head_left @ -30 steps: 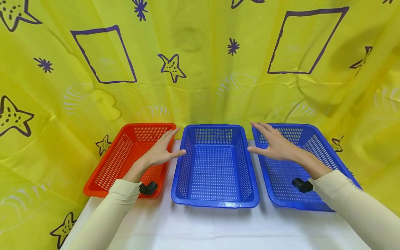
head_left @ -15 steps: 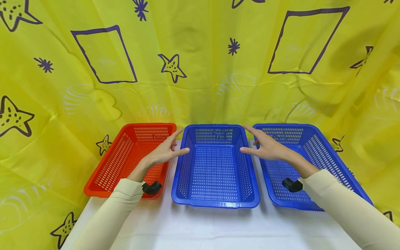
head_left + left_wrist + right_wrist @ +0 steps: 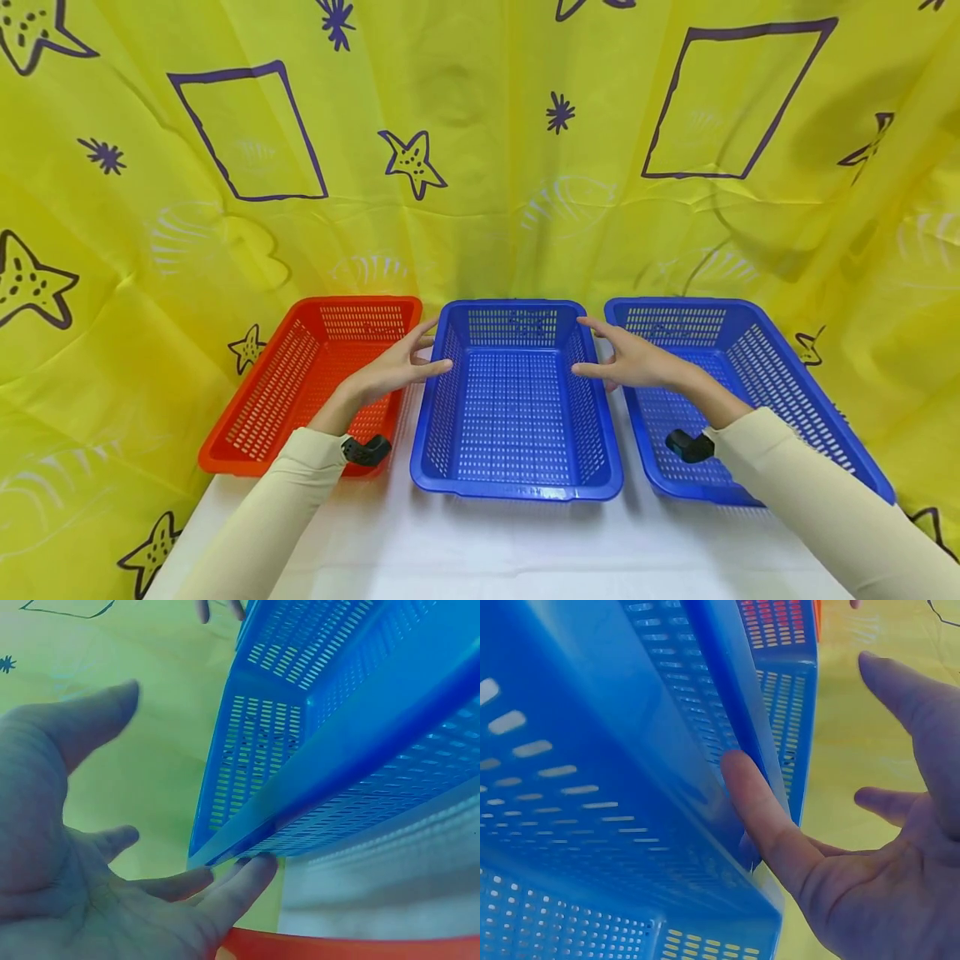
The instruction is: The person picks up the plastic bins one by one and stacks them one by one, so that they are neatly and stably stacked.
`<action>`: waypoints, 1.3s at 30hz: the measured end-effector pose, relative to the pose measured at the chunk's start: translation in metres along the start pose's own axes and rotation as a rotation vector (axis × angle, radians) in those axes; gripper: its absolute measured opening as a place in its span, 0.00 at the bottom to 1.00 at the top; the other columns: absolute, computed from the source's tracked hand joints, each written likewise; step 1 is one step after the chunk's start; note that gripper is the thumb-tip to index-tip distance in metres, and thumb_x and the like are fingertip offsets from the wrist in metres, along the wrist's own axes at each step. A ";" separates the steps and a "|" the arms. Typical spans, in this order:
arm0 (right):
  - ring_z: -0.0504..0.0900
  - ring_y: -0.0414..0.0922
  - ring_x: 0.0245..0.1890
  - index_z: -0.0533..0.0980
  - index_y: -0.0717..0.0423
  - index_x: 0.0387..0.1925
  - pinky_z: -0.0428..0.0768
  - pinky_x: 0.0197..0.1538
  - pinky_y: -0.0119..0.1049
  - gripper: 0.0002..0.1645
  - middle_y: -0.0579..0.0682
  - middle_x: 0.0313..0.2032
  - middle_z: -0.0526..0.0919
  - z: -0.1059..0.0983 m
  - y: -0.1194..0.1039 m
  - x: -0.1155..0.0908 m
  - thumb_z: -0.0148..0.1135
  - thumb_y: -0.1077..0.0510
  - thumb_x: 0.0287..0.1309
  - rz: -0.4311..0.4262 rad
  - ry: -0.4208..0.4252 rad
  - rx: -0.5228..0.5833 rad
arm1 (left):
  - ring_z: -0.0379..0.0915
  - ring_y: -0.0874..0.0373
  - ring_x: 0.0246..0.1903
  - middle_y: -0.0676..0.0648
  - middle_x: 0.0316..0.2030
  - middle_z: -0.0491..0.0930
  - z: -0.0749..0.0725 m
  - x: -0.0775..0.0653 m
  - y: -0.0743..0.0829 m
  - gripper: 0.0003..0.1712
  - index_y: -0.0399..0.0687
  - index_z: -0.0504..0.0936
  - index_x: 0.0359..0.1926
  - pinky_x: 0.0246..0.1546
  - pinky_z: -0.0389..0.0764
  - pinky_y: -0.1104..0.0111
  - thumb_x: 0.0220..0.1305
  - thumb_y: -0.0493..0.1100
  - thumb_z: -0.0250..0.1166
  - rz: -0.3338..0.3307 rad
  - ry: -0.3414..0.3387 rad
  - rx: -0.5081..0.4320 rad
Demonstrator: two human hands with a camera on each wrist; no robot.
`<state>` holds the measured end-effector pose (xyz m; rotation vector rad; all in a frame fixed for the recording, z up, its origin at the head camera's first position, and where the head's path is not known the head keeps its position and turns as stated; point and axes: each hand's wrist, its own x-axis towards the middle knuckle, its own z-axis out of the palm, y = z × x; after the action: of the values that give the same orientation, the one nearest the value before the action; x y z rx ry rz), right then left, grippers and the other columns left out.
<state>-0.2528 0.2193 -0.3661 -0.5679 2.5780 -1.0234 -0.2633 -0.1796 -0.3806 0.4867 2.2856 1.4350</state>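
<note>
A blue plastic basket with slotted walls point(image 3: 517, 490) sits in the middle of the white table, nothing in it. My left hand point(image 3: 393, 367) is beside its left rim; in the left wrist view the fingertips point(image 3: 259, 870) reach under that rim, thumb raised and apart. At the right rim is my right hand point(image 3: 633, 358), its thumb extended over the basket's edge in the head view. The right wrist view has its fingers point(image 3: 757, 802) in the gap between the middle basket and the right blue basket point(image 3: 678, 304). Neither hand's fingers are curled round anything.
A red basket point(image 3: 247, 468) stands left of the middle one, under my left forearm, with nothing in it. My right forearm crosses over the right blue basket. Behind all three hangs a yellow patterned cloth point(image 3: 480, 208). White tablecloth point(image 3: 465, 550) shows in front.
My right hand has moved left from over the right basket to the middle basket's right rim. The left hand has shifted slightly right and lowered. The baskets have stayed in place.
</note>
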 end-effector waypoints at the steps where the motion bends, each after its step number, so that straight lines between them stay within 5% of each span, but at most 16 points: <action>1: 0.86 0.47 0.27 0.44 0.55 0.82 0.82 0.51 0.52 0.58 0.73 0.76 0.52 0.001 0.000 0.000 0.67 0.41 0.67 0.012 -0.010 0.001 | 0.63 0.34 0.70 0.34 0.77 0.52 0.000 0.000 0.000 0.55 0.56 0.40 0.83 0.66 0.68 0.38 0.70 0.52 0.68 -0.012 -0.007 -0.012; 14: 0.89 0.52 0.33 0.52 0.64 0.79 0.78 0.59 0.63 0.53 0.78 0.69 0.61 0.008 0.001 -0.001 0.71 0.54 0.65 0.084 -0.053 0.019 | 0.80 0.40 0.53 0.26 0.63 0.69 0.003 -0.001 -0.004 0.48 0.39 0.51 0.80 0.52 0.85 0.51 0.68 0.33 0.68 -0.099 0.008 -0.011; 21: 0.89 0.48 0.35 0.57 0.68 0.76 0.82 0.56 0.59 0.48 0.76 0.63 0.69 0.007 0.004 0.001 0.71 0.58 0.64 0.100 -0.066 0.023 | 0.81 0.44 0.48 0.29 0.56 0.73 0.000 0.001 -0.008 0.45 0.38 0.57 0.78 0.47 0.87 0.54 0.66 0.30 0.69 -0.116 0.019 0.020; 39: 0.90 0.48 0.35 0.58 0.70 0.75 0.82 0.56 0.59 0.47 0.78 0.63 0.68 0.003 0.007 0.000 0.71 0.60 0.63 0.088 -0.061 0.028 | 0.82 0.48 0.41 0.33 0.50 0.73 0.001 0.004 -0.006 0.43 0.39 0.61 0.77 0.44 0.88 0.57 0.64 0.26 0.67 -0.114 0.050 0.030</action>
<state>-0.2531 0.2223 -0.3730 -0.4663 2.5078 -0.9964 -0.2672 -0.1793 -0.3872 0.3268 2.3367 1.3734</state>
